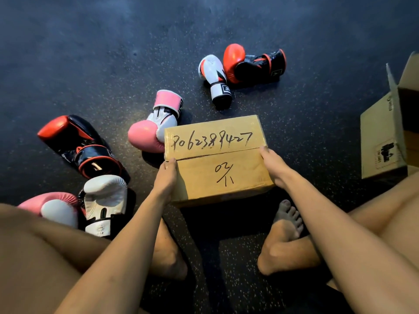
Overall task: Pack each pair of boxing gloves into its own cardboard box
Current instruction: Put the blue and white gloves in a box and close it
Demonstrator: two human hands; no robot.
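A closed cardboard box (217, 159) with black handwritten numbers sits on the dark floor in front of me. My left hand (165, 180) presses its left side and my right hand (273, 168) presses its right side, fingers fairly straight. Several boxing gloves lie around. A pink-and-white glove (156, 123) touches the box's far left corner. A white glove (215, 75) and a red-and-black glove (251, 64) lie farther back. At the left lie another red-and-black glove (79, 146), a white glove (104, 200) and a pink glove (54, 207).
A second cardboard box (383, 141) stands at the right edge with its flaps open. My bare legs and feet (285, 241) are folded on the speckled dark floor (113, 53) just behind the closed box.
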